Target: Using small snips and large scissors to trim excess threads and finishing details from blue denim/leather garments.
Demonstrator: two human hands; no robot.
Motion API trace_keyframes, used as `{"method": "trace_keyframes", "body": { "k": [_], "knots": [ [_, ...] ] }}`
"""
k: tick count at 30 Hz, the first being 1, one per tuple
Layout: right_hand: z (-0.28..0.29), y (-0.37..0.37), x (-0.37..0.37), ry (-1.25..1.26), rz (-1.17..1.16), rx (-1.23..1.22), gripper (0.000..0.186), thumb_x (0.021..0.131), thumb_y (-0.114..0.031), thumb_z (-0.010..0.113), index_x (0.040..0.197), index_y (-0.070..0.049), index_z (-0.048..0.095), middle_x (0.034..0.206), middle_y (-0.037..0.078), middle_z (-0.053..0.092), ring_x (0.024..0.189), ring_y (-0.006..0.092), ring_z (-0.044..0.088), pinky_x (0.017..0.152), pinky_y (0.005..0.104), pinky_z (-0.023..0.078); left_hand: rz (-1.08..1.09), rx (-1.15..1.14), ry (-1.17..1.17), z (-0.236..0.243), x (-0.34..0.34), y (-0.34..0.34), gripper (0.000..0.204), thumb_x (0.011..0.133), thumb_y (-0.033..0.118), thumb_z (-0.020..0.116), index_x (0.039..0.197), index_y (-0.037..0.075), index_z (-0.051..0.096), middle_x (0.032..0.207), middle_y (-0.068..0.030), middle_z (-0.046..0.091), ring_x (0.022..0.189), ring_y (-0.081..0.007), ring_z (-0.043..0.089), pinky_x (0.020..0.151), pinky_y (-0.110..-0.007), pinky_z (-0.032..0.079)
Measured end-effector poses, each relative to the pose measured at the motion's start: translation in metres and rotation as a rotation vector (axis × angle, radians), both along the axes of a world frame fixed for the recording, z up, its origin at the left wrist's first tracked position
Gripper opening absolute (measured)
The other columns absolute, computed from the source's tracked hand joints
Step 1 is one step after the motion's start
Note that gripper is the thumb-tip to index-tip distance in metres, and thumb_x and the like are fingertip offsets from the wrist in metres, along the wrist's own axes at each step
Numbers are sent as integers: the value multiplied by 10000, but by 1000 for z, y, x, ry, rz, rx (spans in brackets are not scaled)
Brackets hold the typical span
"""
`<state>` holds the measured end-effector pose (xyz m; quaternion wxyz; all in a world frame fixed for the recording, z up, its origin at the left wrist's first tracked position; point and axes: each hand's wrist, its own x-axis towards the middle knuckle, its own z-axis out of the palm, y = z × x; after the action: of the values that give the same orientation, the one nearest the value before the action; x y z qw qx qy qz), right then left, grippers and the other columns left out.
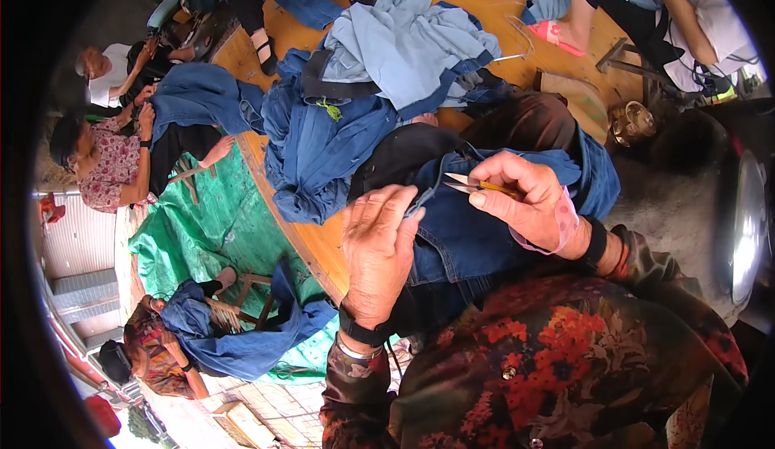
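Note:
A dark blue denim garment [464, 243] lies across my lap. My left hand [376, 249] pinches a seam edge of it between thumb and fingers. Just to the right, my right hand [529, 200] grips a small pair of thread snips [467, 183] with pale pointed blades and a yellow handle. The blades point left toward the pinched seam, with a small gap between. A pink see-through band [542, 243] hangs loosely around my right hand.
A heap of blue denim [315, 138] lies ahead on the wooden board, topped by a light blue piece [404, 41]. Green sheeting [206, 223] covers ground at left. Several people sit around with denim. A metal kettle-like object [632, 122] stands at right.

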<state>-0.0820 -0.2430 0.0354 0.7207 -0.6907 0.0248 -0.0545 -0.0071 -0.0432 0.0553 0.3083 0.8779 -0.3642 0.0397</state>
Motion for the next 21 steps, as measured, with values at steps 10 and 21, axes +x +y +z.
{"method": "trace_keyframes", "body": {
  "k": [10,21],
  "knots": [
    [5,6,11,-224,4,-308,244,792,-118,688,984,-37,562,787,89,620,659,182,622,573,258,464,198,-706,965,10,-7,-8,157,849,20,601,1003,-7,615,884,-6,625,791,-53,532,738,-205,435],
    [2,14,17,-361,1,-491,278,760,-87,706,993,-27,567,767,95,617,631,230,626,546,285,473,210,-812,1101,9,-12,-4,203,852,50,604,1042,-20,609,939,-35,634,844,-78,556,791,-217,432]
  ]
}}
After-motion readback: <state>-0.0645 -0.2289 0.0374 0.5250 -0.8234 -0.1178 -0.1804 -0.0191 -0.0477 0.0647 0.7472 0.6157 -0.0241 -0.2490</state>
